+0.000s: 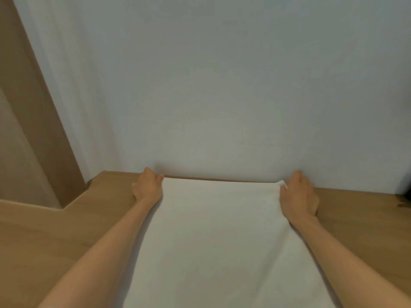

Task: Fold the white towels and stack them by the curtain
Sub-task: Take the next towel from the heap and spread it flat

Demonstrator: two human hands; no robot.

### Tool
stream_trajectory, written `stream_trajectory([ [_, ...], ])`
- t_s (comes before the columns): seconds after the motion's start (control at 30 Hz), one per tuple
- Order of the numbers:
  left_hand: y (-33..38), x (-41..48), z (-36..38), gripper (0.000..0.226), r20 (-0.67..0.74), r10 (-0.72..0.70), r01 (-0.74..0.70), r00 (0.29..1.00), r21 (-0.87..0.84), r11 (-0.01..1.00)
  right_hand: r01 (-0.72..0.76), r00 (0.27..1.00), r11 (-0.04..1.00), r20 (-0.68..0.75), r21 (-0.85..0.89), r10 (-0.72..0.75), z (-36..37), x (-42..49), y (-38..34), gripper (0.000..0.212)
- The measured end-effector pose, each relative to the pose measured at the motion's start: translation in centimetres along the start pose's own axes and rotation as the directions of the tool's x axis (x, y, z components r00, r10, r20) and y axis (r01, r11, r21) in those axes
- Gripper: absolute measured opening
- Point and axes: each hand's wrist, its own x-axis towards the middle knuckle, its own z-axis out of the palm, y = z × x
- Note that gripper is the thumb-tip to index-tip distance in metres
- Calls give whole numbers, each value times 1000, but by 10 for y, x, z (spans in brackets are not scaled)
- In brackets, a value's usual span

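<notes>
Fingers (pixel 159 177) of my left hand (pixel 146 186) and right hand (pixel 298 196) pinch the far corners of the towel (pixel 222 230). It lies flat on the floor (pixel 55 236), touching the curtain (pixel 222 96). Folding looks barely started, no stack visible.

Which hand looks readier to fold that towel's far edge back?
Probably the right hand: the towel's far corner bunches visibly in its pinch. The left hand sits at the other corner, but its grip is hidden.

A: Where does the towel (pixel 222 236) end?
B: Past the bottom edge; the forearms (pixel 100 252) are cut there too.
A: The dark thing (pixel 407 193) at the right edge?
B: Cropped, can't tell. The fingertips of the left hand (pixel 147 188) and right hand (pixel 299 197) are mostly tucked out of sight.
</notes>
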Motion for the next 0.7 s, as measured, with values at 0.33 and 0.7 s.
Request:
stream_trajectory([
  [0.33,49,-52,-24,32,30,488,-476,873,275,835,251,968,946,28,-207,-251,-27,-22,-33,27],
  [0.7,39,-125,-8,50,378,262,-334,888,136,933,231,869,966,422,115,-258,-15,-101,-54,54],
])
